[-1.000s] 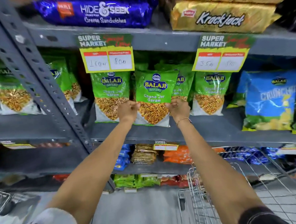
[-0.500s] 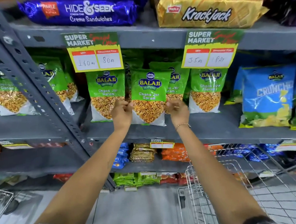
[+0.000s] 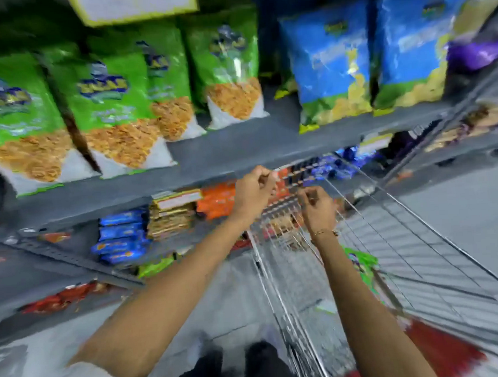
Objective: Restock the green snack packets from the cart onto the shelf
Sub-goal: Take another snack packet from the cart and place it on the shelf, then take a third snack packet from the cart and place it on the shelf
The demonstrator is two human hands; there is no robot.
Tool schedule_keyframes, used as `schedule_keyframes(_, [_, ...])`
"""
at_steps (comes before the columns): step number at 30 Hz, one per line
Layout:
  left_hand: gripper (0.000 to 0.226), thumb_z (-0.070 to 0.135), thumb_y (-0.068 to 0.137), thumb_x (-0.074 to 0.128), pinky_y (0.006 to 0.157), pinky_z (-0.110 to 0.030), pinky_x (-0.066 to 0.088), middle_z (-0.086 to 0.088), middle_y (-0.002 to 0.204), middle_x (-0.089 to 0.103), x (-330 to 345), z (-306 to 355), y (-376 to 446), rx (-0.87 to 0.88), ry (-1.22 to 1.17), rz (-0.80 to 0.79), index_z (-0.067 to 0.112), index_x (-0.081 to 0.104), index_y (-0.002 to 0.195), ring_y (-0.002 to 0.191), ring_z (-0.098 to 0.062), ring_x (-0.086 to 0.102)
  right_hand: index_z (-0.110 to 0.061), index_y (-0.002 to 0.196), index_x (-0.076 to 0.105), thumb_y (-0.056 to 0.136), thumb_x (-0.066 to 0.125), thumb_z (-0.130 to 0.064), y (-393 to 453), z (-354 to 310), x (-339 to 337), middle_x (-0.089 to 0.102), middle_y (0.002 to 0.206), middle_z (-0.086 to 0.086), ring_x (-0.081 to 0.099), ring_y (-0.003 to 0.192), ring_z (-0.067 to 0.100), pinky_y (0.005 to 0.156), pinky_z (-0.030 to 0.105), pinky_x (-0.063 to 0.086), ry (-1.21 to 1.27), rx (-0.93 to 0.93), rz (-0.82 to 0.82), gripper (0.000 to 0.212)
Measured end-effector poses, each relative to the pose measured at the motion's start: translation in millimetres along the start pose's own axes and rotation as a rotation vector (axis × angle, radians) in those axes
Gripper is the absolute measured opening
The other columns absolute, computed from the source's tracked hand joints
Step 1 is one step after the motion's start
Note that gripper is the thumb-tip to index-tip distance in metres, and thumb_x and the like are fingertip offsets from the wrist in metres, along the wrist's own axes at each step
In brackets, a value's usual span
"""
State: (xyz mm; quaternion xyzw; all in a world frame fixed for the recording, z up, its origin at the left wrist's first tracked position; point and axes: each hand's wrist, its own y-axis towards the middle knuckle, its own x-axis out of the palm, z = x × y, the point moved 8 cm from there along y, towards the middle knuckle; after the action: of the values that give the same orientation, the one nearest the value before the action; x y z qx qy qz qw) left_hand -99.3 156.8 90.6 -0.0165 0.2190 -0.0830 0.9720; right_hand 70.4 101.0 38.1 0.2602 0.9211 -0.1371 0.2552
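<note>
Several green snack packets stand upright in a row on the grey shelf. My left hand and my right hand hover below the shelf edge, above the near end of the wire cart. Both hands have curled fingers and hold nothing that I can see. Another green packet lies inside the cart, partly hidden behind my right forearm. The whole view is blurred by motion.
Blue snack bags stand on the same shelf to the right of the green ones. A lower shelf holds blue biscuit packs, brown packs and orange packs. Something red lies at the cart's near end.
Both hands let go of the green packet, which now stands on the shelf, and dropped down over the cart. The view swung down and right.
</note>
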Motion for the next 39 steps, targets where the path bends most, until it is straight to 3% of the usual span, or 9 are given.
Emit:
schedule_keyframes(2, [0.022,0.018,0.092,0.052,0.063,-0.025,0.050,-0.013,0.068,0.066,42,-13,-4,-0.065,0.038,-0.055,0.005,0.064,0.079,0.060,-0.024,0.062,0.001,0.088,0.064,0.086,0.061,-0.020,-5,51,-19,0.070,0.091,0.025,0.064,0.087,0.035,0.077,0.035,0.043,-0.045,0.125,0.010,0.022])
schedule_keyframes(6, [0.037,0.028,0.088,0.050,0.067,-0.036,0.050,-0.021,0.070,0.068,152,-62,-19,-0.239,0.193,-0.221,0.001,0.063,0.065,0.072,-0.031,0.066,-0.002,0.091,0.067,0.082,0.059,-0.015,-5,177,-51,0.070,0.098,0.028,0.065,0.097,0.039,0.082,0.038,0.050,-0.157,0.400,-0.039,0.018])
schedule_keyframes(10, [0.032,0.019,0.090,0.049,0.074,-0.040,0.049,-0.029,0.094,0.069,238,-109,-46,-0.355,0.342,-0.344,-0.006,0.066,0.082,0.091,-0.038,0.065,0.000,0.108,0.063,0.087,0.050,-0.012,-22,275,-85,0.062,0.115,0.030,0.058,0.110,0.043,0.089,0.042,0.049,-0.275,0.646,-0.004,0.028])
schedule_keyframes(13, [0.027,0.016,0.088,0.052,0.083,-0.038,0.052,-0.024,0.109,0.068,285,-150,-69,-0.496,0.398,-0.475,-0.004,0.067,0.099,0.104,-0.036,0.063,-0.001,0.120,0.055,0.085,0.049,-0.006,-36,320,-88,0.059,0.120,0.030,0.057,0.111,0.042,0.090,0.042,0.048,-0.272,0.692,-0.042,0.035])
schedule_keyframes(18, [0.044,0.026,0.093,0.049,0.092,-0.038,0.047,-0.024,0.130,0.055,347,-203,-109,-0.701,0.418,-0.653,-0.004,0.050,0.125,0.118,-0.036,0.055,0.003,0.118,0.055,0.090,0.050,-0.027,-45,392,-66,0.060,0.122,0.026,0.056,0.113,0.039,0.093,0.041,0.046,-0.313,0.763,-0.188,0.041])
schedule_keyframes(24, [0.038,0.024,0.089,0.055,0.090,-0.037,0.049,-0.023,0.123,0.061,345,-218,-113,-0.722,0.408,-0.491,-0.002,0.057,0.117,0.114,-0.035,0.058,-0.004,0.097,0.070,0.081,0.059,-0.013,-49,395,-64,0.069,0.107,0.025,0.063,0.103,0.037,0.086,0.037,0.050,-0.215,0.756,-0.044,0.022])
schedule_keyframes(33, [0.032,0.020,0.089,0.060,0.093,-0.040,0.051,-0.022,0.123,0.062,295,-176,-90,-0.610,0.441,-0.402,0.000,0.059,0.114,0.113,-0.035,0.059,-0.008,0.100,0.071,0.071,0.078,-0.024,-54,344,-87,0.072,0.109,0.013,0.066,0.100,0.022,0.083,0.026,0.048,-0.081,0.752,0.039,0.034])
schedule_keyframes(37, [0.026,0.017,0.090,0.058,0.089,-0.040,0.052,-0.020,0.116,0.066,254,-136,-78,-0.519,0.446,-0.362,0.000,0.062,0.110,0.106,-0.034,0.062,-0.002,0.093,0.072,0.066,0.081,-0.020,-43,299,-94,0.073,0.080,0.003,0.062,0.064,0.001,0.054,0.007,0.043,0.053,0.623,0.021,0.034])
schedule_keyframes(39, [0.028,0.020,0.089,0.058,0.085,-0.038,0.051,-0.019,0.110,0.067,229,-111,-68,-0.436,0.407,-0.337,-0.001,0.062,0.106,0.101,-0.032,0.063,0.009,0.088,0.069,0.063,0.082,-0.008,-35,272,-97,0.068,0.061,-0.001,0.056,0.051,-0.004,0.054,0.008,0.044,0.192,0.548,0.029,0.033])
